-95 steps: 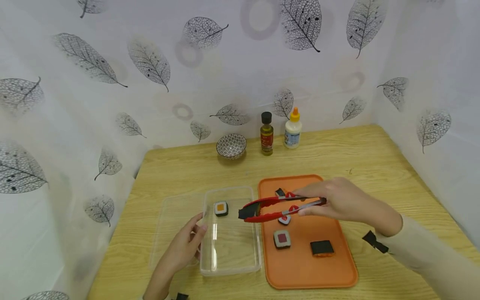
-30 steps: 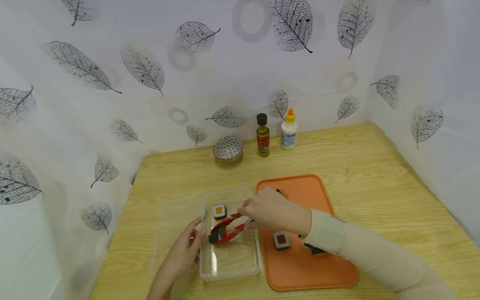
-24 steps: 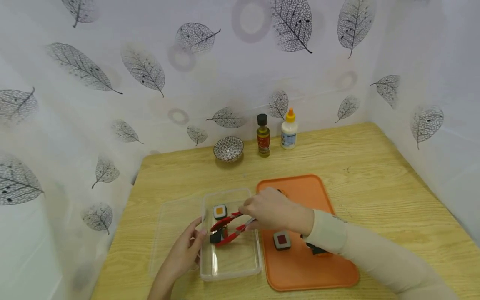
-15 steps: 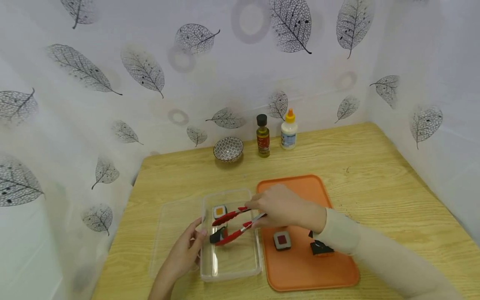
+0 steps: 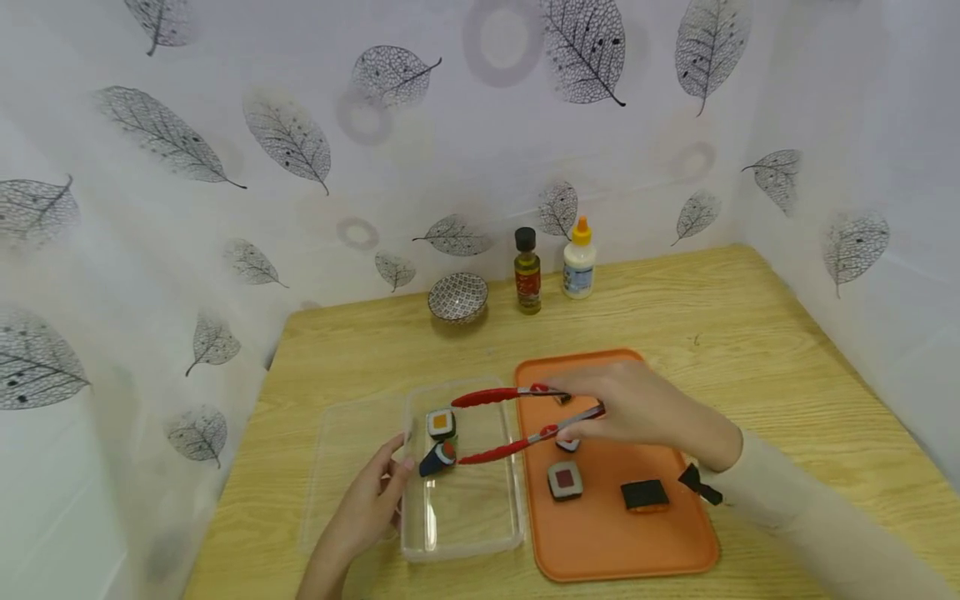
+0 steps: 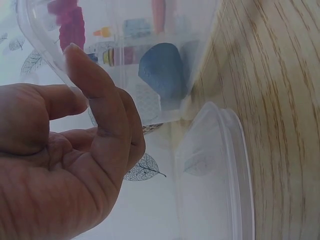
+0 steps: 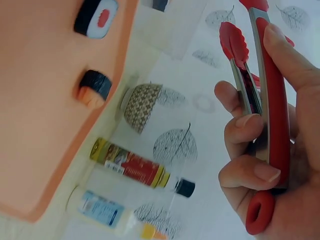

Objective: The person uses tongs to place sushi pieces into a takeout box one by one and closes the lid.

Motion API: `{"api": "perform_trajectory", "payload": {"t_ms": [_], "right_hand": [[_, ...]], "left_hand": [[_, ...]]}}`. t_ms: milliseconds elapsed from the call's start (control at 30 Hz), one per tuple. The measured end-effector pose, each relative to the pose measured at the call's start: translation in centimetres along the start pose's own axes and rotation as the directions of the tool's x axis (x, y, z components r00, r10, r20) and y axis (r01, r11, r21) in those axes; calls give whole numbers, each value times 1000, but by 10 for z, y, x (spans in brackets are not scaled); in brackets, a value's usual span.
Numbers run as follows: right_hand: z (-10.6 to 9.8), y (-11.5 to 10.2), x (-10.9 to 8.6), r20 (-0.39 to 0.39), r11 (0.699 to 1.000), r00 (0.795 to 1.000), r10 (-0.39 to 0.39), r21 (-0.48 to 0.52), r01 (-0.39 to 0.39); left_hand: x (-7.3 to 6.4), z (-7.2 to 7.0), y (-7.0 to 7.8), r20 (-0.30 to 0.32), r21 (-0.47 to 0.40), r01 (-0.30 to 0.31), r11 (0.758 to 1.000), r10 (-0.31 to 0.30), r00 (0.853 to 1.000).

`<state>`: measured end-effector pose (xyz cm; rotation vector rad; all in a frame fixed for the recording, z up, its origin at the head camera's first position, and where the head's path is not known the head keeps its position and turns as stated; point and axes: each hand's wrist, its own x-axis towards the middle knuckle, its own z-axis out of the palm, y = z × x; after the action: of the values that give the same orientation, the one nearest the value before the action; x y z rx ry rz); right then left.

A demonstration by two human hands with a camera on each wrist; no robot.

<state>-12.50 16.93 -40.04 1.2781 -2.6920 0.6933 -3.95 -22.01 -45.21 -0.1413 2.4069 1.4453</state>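
Note:
My right hand (image 5: 626,404) holds red-and-silver tongs (image 7: 272,100), their arms spread with nothing between the tips, above the right part of a clear plastic box (image 5: 461,550). Inside the box lie a dark cone-shaped sushi hand roll (image 5: 433,462) and, just behind it, a square sushi roll with an orange centre (image 5: 440,423). My left hand (image 5: 363,500) grips the box's left edge between thumb and fingers; the left wrist view shows these fingers (image 6: 107,115) bent at the box wall. The orange tray (image 5: 615,546) stands right of the box.
Several sushi pieces lie on the tray, among them a roll with a dark red centre (image 5: 565,481) and a seaweed-topped piece (image 5: 644,496). A clear lid (image 5: 337,433) lies left of the box. Behind stand a patterned bowl (image 5: 457,297), a sauce bottle (image 5: 528,271) and a white bottle (image 5: 578,262).
The tongs carried the hand roll leftward into the box and let go of it. Their arms then spread, and my right hand drew back up and right. My left hand stayed at the box.

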Motion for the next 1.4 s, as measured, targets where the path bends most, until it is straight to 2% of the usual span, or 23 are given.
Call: {"api": "perform_trajectory", "payload": {"t_ms": [133,367,433,667,1000,1167,1400], "right_hand": [[-8,8,-25,-11,996,997,79,-49,-80],[-20,19,-66,1,972,972,235,24,-234],[-21,22,-78,-2,967,967,254,37,-254],[-20,31,-121,-62,967,965,255,26,-254],[-18,41,-183,-153,961,950,271,-17,-277],[-13,47,-202,-132,960,951,280,14,-281],[-7,49,-225,-154,961,948,277,21,-277]], "left_hand": [[0,1,0,7,-2,1,1000,-1,1000],[0,1,1,2,1,6,1000,-6,1000],[0,1,1,3,4,4,1000,-4,1000],[1,1,0,10,10,-6,1000,5,1000],[1,2,1,0,2,0,1000,0,1000],[0,2,0,-14,3,4,1000,-4,1000],[0,3,0,-12,1,0,1000,0,1000]]}}
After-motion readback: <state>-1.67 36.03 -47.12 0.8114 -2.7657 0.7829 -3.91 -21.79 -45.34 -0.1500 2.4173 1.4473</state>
